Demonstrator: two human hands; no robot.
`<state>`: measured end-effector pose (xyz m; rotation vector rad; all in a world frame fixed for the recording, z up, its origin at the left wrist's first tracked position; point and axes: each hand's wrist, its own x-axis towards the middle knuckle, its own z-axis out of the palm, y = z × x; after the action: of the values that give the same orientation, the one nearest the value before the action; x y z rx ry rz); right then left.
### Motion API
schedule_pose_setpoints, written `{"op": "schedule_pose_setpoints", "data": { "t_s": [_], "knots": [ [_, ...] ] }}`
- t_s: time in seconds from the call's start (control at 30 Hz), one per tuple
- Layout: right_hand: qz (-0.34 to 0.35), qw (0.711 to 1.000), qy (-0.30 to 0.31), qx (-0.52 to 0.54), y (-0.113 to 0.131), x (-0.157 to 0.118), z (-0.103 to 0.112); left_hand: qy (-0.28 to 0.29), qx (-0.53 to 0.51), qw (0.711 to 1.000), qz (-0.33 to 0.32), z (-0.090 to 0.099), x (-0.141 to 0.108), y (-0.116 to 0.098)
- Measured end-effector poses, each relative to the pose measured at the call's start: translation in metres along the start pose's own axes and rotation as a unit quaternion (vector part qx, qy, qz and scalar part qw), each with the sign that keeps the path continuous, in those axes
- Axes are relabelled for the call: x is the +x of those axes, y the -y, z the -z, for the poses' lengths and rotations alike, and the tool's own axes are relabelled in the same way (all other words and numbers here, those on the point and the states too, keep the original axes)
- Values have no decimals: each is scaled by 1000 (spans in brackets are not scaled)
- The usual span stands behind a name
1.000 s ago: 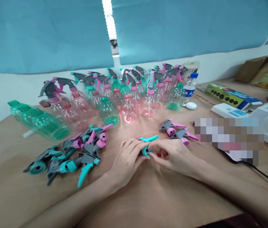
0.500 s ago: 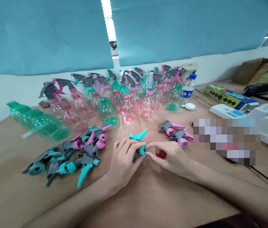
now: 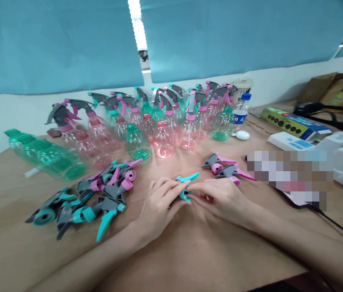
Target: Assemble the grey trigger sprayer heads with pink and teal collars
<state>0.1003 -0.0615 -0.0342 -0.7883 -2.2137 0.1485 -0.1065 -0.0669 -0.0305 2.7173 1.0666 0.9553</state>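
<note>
My left hand [image 3: 162,207] and my right hand [image 3: 221,200] meet over the table, both gripping a teal and grey trigger spray head [image 3: 186,187]. Their fingers hide most of its body, while its teal trigger sticks out up and to the right. Left of my hands lie several teal and grey spray heads [image 3: 76,213] and a heap of pink and grey ones [image 3: 113,182]. Two more pink and grey spray heads [image 3: 223,168] rest just beyond my right hand. Clear pink and green plastic bottles [image 3: 163,140] stand in rows further back, some with sprayers fitted [image 3: 191,125].
A green bottle [image 3: 45,156] lies on its side at the left of the wooden table [image 3: 195,259]. Back right stand a labelled water bottle [image 3: 240,109], a boxed power strip [image 3: 293,125] and a white device [image 3: 290,142]. A pixelated patch [image 3: 290,174] covers something, and a black cable [image 3: 335,223] runs beside it.
The teal spray head has turned in my hands, its trigger swinging from pointing up to pointing more rightward. The whole view has shifted slightly.
</note>
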Motion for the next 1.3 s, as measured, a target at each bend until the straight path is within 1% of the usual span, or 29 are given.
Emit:
{"op": "schedule_pose_setpoints", "data": {
  "t_s": [0.1,0.2,0.3,0.4,0.47,0.63,0.7,0.77,0.9,1.0,1.07,1.17,1.3],
  "knots": [
    [33,999,28,-9,-4,3,9,9,-11,1000,-4,-1,0,1],
    [59,997,34,-18,-5,5,15,16,-27,999,-12,-1,2,1],
    [66,997,33,-24,-5,5,16,20,-42,999,-20,-1,3,0],
    [70,997,17,-13,-5,3,11,11,-53,998,-19,-1,3,0],
    [54,999,3,2,-5,0,5,1,-57,998,-17,-1,2,1],
    [-37,998,2,57,0,-6,-10,-22,-52,998,-11,-2,2,1],
    [-66,995,-2,74,4,-6,-14,-29,-49,998,-8,-2,2,0],
    [-88,994,-14,68,8,-5,-14,-37,-44,998,-7,-3,2,0],
    [-95,995,-42,2,15,-4,-13,-59,-29,998,-2,-4,1,-1],
    [-92,995,-37,-18,16,-5,-12,-72,-15,997,4,-4,1,-1],
    [-92,996,-14,8,14,-6,-13,-73,-9,997,7,-4,1,-1],
    [-110,992,18,60,11,-6,-13,-65,1,998,12,-4,0,0],
    [-124,987,30,101,8,-5,-11,-49,8,999,18,-4,0,0]
  ]
}}
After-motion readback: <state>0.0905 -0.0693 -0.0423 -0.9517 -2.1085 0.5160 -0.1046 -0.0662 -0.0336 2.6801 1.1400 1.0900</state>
